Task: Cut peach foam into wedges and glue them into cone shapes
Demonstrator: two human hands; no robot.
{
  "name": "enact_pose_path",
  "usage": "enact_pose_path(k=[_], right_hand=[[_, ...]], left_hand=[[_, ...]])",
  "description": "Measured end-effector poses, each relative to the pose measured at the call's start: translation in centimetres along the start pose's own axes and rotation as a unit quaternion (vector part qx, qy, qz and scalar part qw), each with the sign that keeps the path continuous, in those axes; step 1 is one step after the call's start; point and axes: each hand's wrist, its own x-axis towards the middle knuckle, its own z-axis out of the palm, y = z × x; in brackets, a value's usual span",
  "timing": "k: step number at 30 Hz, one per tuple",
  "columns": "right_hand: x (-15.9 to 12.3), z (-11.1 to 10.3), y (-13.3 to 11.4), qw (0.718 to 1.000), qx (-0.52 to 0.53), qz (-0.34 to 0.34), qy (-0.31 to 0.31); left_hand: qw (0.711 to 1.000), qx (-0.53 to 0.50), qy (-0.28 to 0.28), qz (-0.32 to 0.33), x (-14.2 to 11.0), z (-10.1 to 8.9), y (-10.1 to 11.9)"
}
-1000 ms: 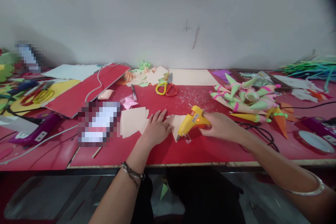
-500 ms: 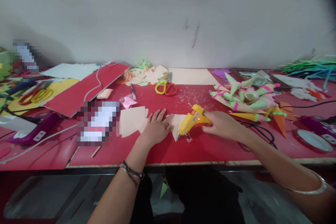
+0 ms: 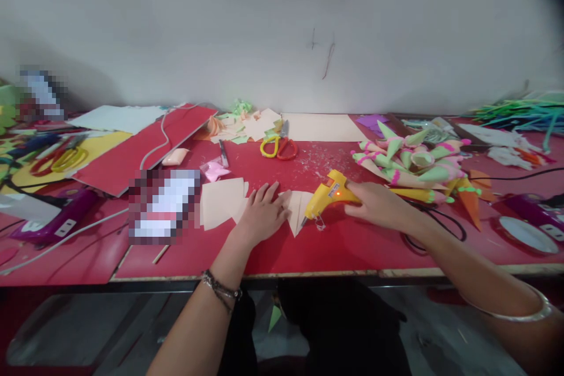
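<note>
My right hand (image 3: 376, 204) is wrapped around the handle of a yellow glue gun (image 3: 325, 198) with a lit orange light. Its nozzle points down to the left, at the right edge of a folded peach paper piece (image 3: 296, 210). Thin glue strings hang beneath the nozzle. My left hand (image 3: 263, 215) lies flat, fingers stretched out, pressing the left side of that folded piece against the red table (image 3: 264, 258). Loose peach paper squares (image 3: 222, 202) are fanned out just left of this hand, partly tucked under it.
Scissors (image 3: 279, 147) with yellow and red handles lie ahead, beside glue shreds. To the right are a pile of paper cones (image 3: 409, 155), a black cable (image 3: 449, 223) and a tape roll (image 3: 527, 235). On the left sit a blurred phone (image 3: 166, 205) and a red board (image 3: 145, 150).
My right hand has shifted the glue gun slightly right and up, its nozzle moving along the folded paper's right edge. My left hand stays in place.
</note>
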Motion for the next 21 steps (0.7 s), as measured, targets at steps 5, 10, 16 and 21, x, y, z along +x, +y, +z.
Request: enact_pose_path(k=[5, 10, 16, 21], right_hand=[[0.2, 0.0, 0.8, 1.0, 0.004, 0.002, -0.001], [0.4, -0.2, 1.4, 0.999, 0.019, 0.027, -0.009], [0.5, -0.1, 2.4, 0.999, 0.021, 0.026, 0.003], [0.5, 0.0, 3.1, 0.998, -0.001, 0.056, 0.004]], left_hand=[[1.0, 0.0, 0.017, 0.006, 0.0, 0.2, -0.1], [1.0, 0.001, 0.01, 0.01, 0.0, 0.2, -0.2], [1.0, -0.002, 0.016, 0.015, 0.0, 0.2, -0.2], [1.0, -0.004, 0.013, 0.012, -0.1, 0.1, -0.1]])
